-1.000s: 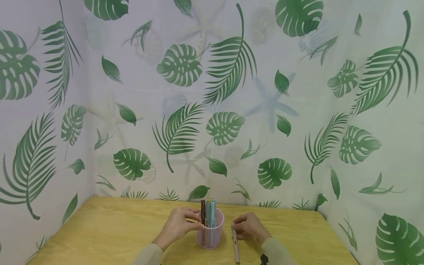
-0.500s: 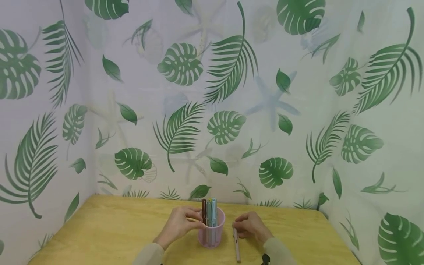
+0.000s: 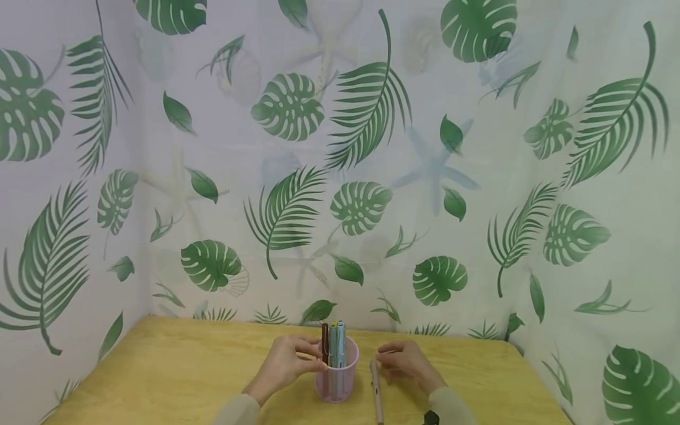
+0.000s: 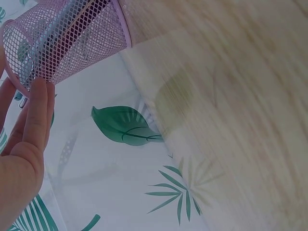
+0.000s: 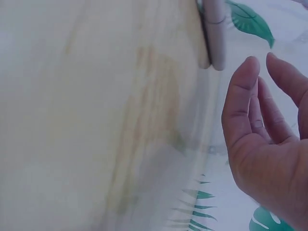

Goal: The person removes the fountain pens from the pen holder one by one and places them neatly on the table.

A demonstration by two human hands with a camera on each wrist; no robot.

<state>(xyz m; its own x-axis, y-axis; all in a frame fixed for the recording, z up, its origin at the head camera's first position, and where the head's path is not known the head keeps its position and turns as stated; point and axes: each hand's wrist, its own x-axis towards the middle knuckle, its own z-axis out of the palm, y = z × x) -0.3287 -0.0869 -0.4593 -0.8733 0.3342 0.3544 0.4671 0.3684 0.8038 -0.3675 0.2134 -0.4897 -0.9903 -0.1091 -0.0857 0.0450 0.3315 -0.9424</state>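
Observation:
A pink mesh pen cup [image 3: 346, 385] stands upright on the table, holding several pens: a dark brown pen [image 3: 325, 340], a grey-green pen [image 3: 333, 343] and a light blue pen [image 3: 342, 342] among them. My left hand [image 3: 284, 361] grips the cup's left side at the rim; in the left wrist view its fingertips [image 4: 38, 89] lie against the mesh. Right of the cup a pale pinkish-grey pen [image 3: 376, 391] lies on the wood, pointing toward me. My right hand [image 3: 406, 363] hovers beside its far end, and the right wrist view shows the thumb and fingers apart with nothing between them.
The yellow wood-grain table [image 3: 202, 360] backs onto white sheeting [image 3: 372, 147] printed with green leaves. The sheeting also closes off the left and right sides. A small dark object [image 3: 431, 418] shows at the right sleeve's cuff.
My right hand's fingers have let go of the pinkish-grey pen and drawn slightly right, away from it. The left hand keeps its grip on the pen cup.

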